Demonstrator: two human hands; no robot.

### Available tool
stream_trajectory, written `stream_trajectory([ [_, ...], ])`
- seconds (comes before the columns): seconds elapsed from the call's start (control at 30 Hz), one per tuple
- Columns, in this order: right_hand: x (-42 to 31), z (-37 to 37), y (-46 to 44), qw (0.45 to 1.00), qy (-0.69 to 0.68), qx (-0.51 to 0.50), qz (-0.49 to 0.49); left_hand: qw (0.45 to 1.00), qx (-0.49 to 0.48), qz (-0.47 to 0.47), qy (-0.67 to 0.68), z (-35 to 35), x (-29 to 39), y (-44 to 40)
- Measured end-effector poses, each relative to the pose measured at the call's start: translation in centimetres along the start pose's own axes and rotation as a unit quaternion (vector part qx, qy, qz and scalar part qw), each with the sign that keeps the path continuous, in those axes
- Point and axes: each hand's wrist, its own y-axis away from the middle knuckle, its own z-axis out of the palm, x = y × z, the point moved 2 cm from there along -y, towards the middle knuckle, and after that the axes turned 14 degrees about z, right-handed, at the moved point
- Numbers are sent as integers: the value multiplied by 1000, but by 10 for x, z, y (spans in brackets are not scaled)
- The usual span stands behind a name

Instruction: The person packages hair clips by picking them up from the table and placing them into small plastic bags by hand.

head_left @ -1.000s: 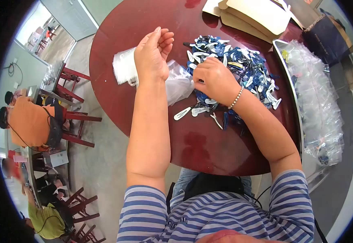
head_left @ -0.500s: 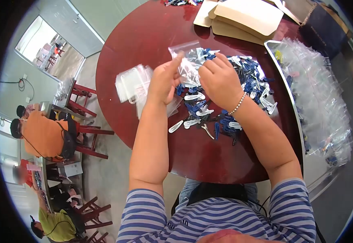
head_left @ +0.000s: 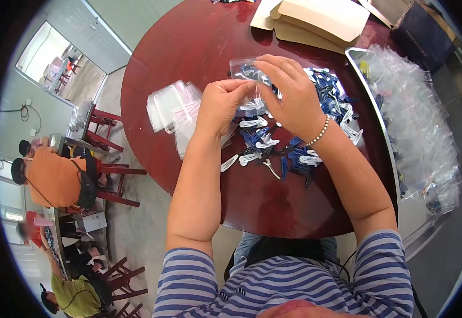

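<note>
My left hand point(head_left: 223, 103) is closed, pinching a clear plastic bag point(head_left: 237, 65) between thumb and fingertips above the table. Through the bag, blue and white shapes show; whether they lie inside or behind it I cannot tell. My right hand point(head_left: 293, 98), wearing a beaded bracelet point(head_left: 318, 131), is at the bag's right side. Its fingers reach over the upper edge, apart from the thumb, whose tip is close to my left fingertips. Below and behind both hands spreads a pile of blue and white snap hair clips point(head_left: 330, 90). A pale pronged clip point(head_left: 271, 168) lies at the near edge.
Flat clear bags point(head_left: 162, 108) are stacked left on the round red table point(head_left: 188, 58). Flattened cardboard point(head_left: 321, 21) lies at the back. On the right, a white-rimmed tray point(head_left: 395, 175) holds many filled bags point(head_left: 416, 122). Other people sit at a far-left table, one in orange point(head_left: 56, 177).
My right hand has opened from a closed, bent-finger shape and reached over the bag. My left fingertips have moved right and lower along the bag. The view has shifted slightly.
</note>
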Motion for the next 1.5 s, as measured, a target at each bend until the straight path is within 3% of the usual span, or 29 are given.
stream_trajectory([
  [0.43,4,-16,-6,984,29,-178,9,994,-90,34,-49,13,0,5],
  [0.53,-3,-20,-7,983,42,-179,24,989,-150,9,-12,14,1,7],
  [0.83,-28,-29,-8,964,90,-249,37,974,-180,-114,76,16,2,12],
  [0.97,-36,-37,-10,950,106,-294,17,971,-198,-94,92,15,-1,10],
  [1.1,-37,-35,-5,969,45,-240,-33,963,-225,-81,127,21,8,15],
  [1.23,-40,-38,-7,957,37,-287,-6,957,-254,-55,125,20,4,15],
  [1.33,-34,-39,-11,974,-22,-225,-17,960,-231,-61,145,17,6,15],
  [1.43,-22,-41,-19,984,-17,-174,44,977,-180,-78,86,11,11,10],
  [1.5,1,-39,-21,952,-165,-71,249,984,-148,-68,67,2,7,2],
])
